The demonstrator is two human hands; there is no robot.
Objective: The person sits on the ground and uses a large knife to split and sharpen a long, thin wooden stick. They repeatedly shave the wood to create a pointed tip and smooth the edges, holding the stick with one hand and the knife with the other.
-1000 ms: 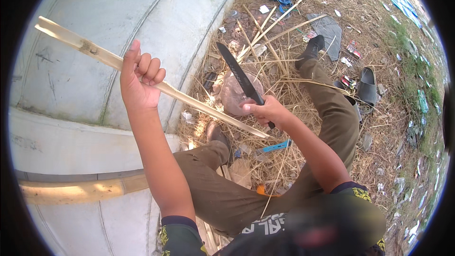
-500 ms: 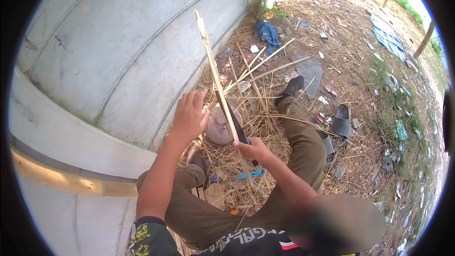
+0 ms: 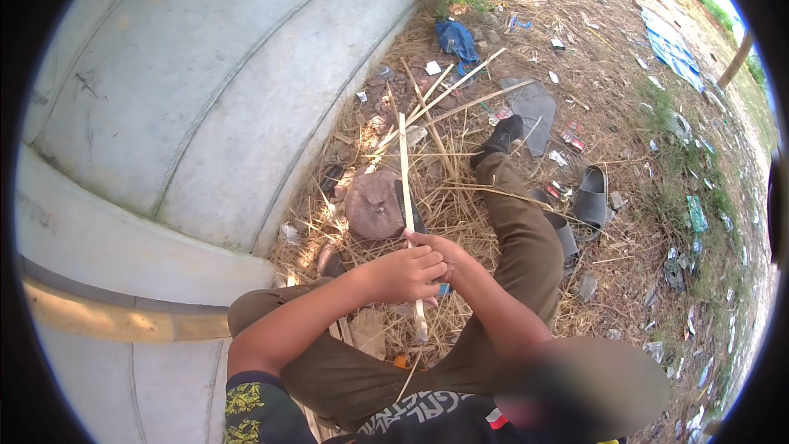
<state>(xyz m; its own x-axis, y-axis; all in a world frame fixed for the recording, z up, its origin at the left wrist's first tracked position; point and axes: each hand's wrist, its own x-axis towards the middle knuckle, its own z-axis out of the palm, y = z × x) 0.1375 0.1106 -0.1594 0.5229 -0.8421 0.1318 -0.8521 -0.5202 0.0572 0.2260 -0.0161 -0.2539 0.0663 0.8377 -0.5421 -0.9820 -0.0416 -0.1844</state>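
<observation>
A pale split strip of wood or bamboo (image 3: 405,160) runs lengthwise in front of me, its lower end between my thighs. My left hand (image 3: 403,275) is closed round its lower part, pressed against my right hand (image 3: 445,255). The right hand is closed too, its thumb on the strip, and also grips a knife whose handle is hidden by the hands. The knife's dark blade (image 3: 417,218) points away from me, partly behind the strip. Just left of the blade sits a round, brownish block (image 3: 374,205) with a flat top.
Several pale strips (image 3: 460,86) lie crossed beyond the block, over straw-like shavings. A grey wall (image 3: 246,74) rises on the left. Grey sandals (image 3: 590,201) lie right of my outstretched leg (image 3: 522,214). Farther off are a blue plastic bag (image 3: 458,43) and scattered litter.
My left hand has come down from beside the strip, where its fingers were apart, and closed on it by the right hand. The strip has slid toward me.
</observation>
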